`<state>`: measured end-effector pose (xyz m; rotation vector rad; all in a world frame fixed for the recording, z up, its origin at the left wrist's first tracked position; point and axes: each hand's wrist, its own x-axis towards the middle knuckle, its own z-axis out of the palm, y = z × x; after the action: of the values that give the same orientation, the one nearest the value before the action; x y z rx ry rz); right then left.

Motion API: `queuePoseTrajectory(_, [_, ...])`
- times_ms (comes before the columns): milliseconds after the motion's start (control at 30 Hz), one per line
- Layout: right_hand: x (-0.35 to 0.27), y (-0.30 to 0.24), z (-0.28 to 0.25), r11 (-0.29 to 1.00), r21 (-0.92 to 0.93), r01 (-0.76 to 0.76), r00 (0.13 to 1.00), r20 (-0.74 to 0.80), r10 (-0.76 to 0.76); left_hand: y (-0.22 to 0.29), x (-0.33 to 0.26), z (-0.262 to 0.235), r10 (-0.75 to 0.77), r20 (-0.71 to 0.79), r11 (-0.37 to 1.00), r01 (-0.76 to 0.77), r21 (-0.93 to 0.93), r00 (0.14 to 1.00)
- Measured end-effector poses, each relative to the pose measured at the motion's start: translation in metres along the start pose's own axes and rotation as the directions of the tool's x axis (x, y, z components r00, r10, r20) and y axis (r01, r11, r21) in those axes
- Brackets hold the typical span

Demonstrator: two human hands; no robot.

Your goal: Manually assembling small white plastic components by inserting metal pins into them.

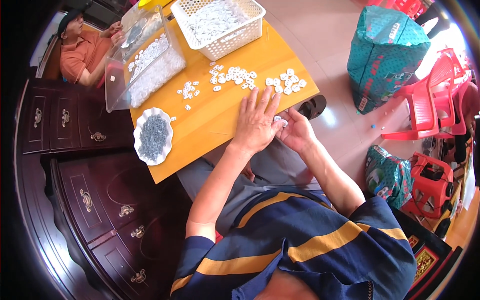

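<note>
My left hand [256, 122] lies palm down at the front edge of the yellow wooden table [200, 125], its fingers stretched out just short of the loose pieces. Its thumb reaches toward my right hand [298, 134], which is turned palm up beyond the table edge. A few small white oval pieces [281, 121] with dark marks rest in the right hand, by its fingers. Ahead of the left fingertips lies a cluster of similar white pieces [287, 81]. A larger scattered group [232, 76] and a smaller one [188, 90] lie farther left.
A white perforated basket [230, 42] and a clear bin [117, 90] hold many white pieces. A scalloped white dish [168, 145] holds small grey-blue parts. Another person [82, 55] sits across at the left. Dark drawers [80, 195], teal bags [385, 55] and red chairs [422, 110] surround the table.
</note>
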<state>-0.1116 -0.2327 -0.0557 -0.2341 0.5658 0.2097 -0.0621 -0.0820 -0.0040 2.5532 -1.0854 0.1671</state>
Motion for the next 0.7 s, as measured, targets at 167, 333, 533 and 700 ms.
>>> queuePoseTrajectory(167, [0.000, -0.003, -0.001, 1.000, 0.002, -0.010, 1.000, 0.027, 0.010, 0.012, -0.014, 0.004, -0.004, 0.075, 0.998, 0.009, -0.060, 0.997])
queuePoseTrajectory(333, [0.004, -0.009, -0.011, 0.995, 0.019, -0.094, 0.996, 0.006, 0.094, 0.029, -0.021, -0.003, 0.104, 0.077, 0.983, -0.090, -0.161, 0.992])
queuePoseTrajectory(533, [0.012, -0.012, -0.011, 0.987, 0.160, -0.020, 0.999, -0.044, 0.027, 0.007, 0.022, -0.005, 0.069, -0.096, 0.987, -0.082, -0.139, 0.993])
queuePoseTrajectory(700, [0.002, -0.010, 0.008, 0.996, 0.075, 0.049, 0.992, -0.121, -0.040, -0.003, 0.023, 0.009, 0.073, -0.036, 0.996, -0.075, -0.054, 0.997])
